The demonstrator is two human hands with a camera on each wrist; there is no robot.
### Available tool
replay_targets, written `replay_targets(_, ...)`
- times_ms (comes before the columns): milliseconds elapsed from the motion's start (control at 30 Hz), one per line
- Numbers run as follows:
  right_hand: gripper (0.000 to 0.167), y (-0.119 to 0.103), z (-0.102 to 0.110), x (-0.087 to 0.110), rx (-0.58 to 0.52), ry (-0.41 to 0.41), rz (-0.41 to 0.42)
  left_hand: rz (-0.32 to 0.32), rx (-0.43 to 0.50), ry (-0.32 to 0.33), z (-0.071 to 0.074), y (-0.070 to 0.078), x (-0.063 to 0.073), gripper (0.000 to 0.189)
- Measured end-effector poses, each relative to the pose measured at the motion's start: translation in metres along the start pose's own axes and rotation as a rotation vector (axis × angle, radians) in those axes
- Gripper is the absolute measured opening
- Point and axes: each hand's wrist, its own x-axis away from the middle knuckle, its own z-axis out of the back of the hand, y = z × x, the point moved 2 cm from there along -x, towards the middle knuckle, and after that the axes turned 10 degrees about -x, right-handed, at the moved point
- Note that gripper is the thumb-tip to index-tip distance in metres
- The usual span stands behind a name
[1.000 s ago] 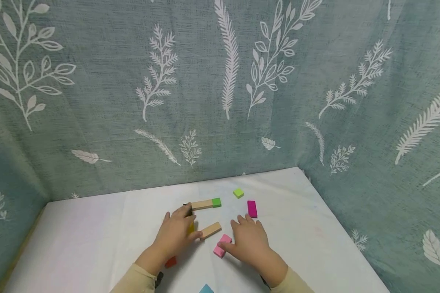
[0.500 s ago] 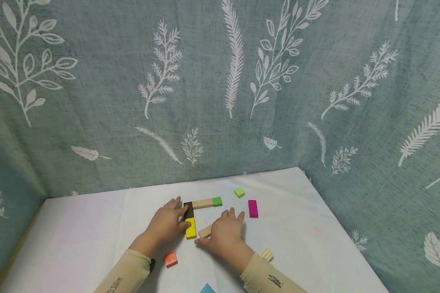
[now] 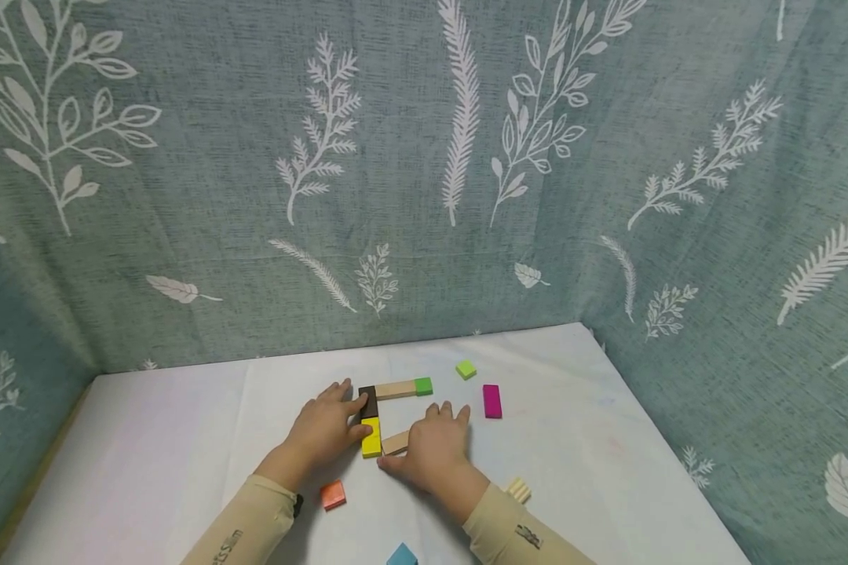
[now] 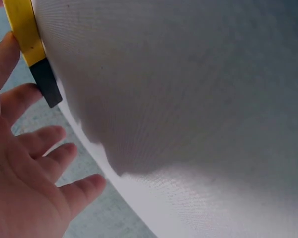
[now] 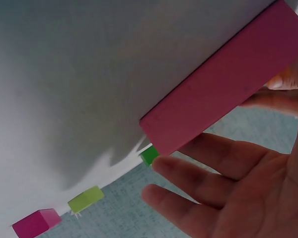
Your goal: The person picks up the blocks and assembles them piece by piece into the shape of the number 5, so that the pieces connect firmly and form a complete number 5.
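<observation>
My left hand (image 3: 323,424) lies beside a joined row of a black block (image 3: 369,402) and a yellow block (image 3: 371,438). Its index fingertip touches the black one and its thumb the yellow one, fingers extended. With my right hand (image 3: 436,449) I hold a plain wooden block (image 3: 394,444), whose left end shows right at the yellow block's lower right side. The thumb lies along its near side; the index finger is hidden. In the right wrist view a pink block (image 5: 223,79) sits close before the palm, covering the wooden one; the hand hides it in the head view.
Another wooden block (image 3: 396,390) runs from the black block to a green block (image 3: 423,386). Lime (image 3: 466,369) and magenta (image 3: 491,401) blocks lie to the right. A red block (image 3: 333,495), a blue block (image 3: 402,555) and a ridged cream piece (image 3: 519,490) lie nearer.
My left hand shifted left off the top of the black and yellow blocks to their side. My right hand moved left from the pink block to the wooden block, which is now closer to the yellow one.
</observation>
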Motion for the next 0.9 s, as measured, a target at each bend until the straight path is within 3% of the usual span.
replay_targets(333,0.094,0.0010,0.0005,0.0003,-0.015,-0.004,0.012,0.006,-0.002,0.004,-0.0008,0.0016,0.0013,0.061)
replay_targets(900,0.087,0.0078,-0.0009,0.0025,-0.143,-0.012,0.064,0.012,0.025,-0.016,0.0010,0.0041,0.0032,0.061)
